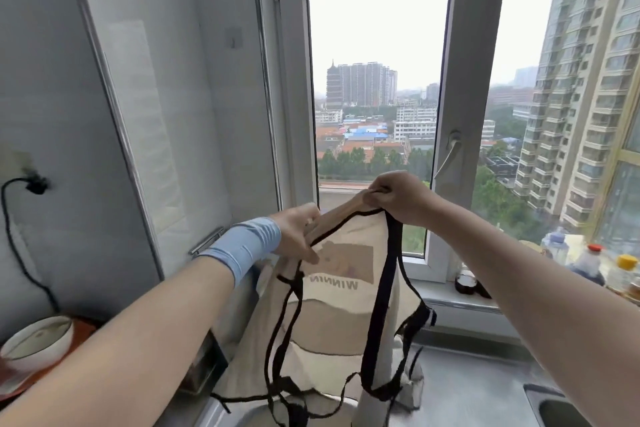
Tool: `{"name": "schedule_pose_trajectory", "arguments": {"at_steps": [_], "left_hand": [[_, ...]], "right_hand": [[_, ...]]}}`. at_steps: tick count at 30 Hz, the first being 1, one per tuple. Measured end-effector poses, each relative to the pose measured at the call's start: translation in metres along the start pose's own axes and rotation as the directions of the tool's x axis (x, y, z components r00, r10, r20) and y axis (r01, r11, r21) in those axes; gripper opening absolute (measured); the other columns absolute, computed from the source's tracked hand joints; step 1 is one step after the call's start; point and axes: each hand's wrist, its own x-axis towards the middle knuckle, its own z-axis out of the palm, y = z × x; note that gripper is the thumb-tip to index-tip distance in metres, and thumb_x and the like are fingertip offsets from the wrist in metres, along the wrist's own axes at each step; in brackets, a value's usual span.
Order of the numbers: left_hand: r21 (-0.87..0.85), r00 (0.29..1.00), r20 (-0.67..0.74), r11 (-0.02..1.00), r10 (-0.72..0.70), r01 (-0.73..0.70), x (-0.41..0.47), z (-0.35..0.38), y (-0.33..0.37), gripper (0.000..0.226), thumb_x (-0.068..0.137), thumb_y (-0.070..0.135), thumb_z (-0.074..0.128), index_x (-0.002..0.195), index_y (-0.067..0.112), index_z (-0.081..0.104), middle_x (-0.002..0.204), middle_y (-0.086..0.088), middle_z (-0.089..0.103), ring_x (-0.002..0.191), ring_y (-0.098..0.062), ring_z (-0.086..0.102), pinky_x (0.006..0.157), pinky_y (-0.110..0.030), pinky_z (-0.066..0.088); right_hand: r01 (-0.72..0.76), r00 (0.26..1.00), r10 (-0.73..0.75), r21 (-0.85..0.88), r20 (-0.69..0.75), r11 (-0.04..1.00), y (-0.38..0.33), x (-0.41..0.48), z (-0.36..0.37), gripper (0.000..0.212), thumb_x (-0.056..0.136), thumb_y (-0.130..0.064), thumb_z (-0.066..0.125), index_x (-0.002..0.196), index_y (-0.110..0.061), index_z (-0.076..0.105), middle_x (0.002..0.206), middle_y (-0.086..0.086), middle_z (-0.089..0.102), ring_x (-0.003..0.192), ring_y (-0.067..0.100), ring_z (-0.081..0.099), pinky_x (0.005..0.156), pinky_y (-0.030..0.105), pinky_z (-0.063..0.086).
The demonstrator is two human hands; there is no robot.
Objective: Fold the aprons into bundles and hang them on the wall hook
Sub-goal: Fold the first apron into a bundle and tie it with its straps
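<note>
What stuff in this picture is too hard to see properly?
All in the head view:
- Straps of the apron: their ends run off the bottom edge.
- The apron's print: partly covered by the left hand.
- Fingertips of the right hand: curled into the cloth.
- Wall hook: small and blurred.
- Bottles: blurred, labels unreadable.
- Bowl: cut by the left edge.

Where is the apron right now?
In the head view, the beige apron hangs at lower centre in front of the window, held up by its top edge between the left hand and the right hand.
</note>
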Motion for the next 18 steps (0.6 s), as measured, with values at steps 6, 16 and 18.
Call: {"name": "schedule_pose_trajectory", "arguments": {"at_steps": [6,16,18], "left_hand": [[0.057,0.968,-0.109,0.971,-0.227,0.234,-0.024,-0.008,-0.020,0.035,0.089,-0.003,0.043,0.093,0.018,0.070,0.078,0.002,0.071,0.076,-0.018,0.071,0.058,-0.023,0.050],[-0.445,0.895,-0.367,0.893,-0.255,0.071,-0.063,-0.033,-0.003,0.021,0.082,0.009,0.063,0.077,0.023,0.077,0.073,0.000,0.072,0.070,-0.018,0.064,0.074,-0.029,0.057],[-0.559,0.917,-0.333,0.829,-0.218,-0.006,-0.076,-0.045,0.001,0.018,0.082,0.002,0.068,0.074,0.017,0.075,0.077,-0.007,0.072,0.074,-0.020,0.067,0.076,-0.032,0.060]], "right_hand": [[-0.097,0.995,0.096,0.206,0.018,0.974,0.018,-0.016,-0.010,0.012,0.089,-0.024,0.072,0.082,-0.016,0.066,0.079,0.006,0.066,0.071,0.016,0.058,0.065,0.028,0.046],[-0.082,0.996,0.084,-0.049,0.043,0.995,0.010,-0.055,-0.018,0.023,0.095,-0.027,0.063,0.113,-0.020,0.075,0.109,0.003,0.075,0.098,0.024,0.067,0.090,0.036,0.054],[-0.048,0.998,0.046,-0.079,-0.032,0.996,-0.001,-0.065,-0.030,0.027,0.097,-0.026,0.062,0.122,-0.020,0.071,0.121,0.003,0.071,0.104,0.020,0.066,0.093,0.030,0.051]]}}
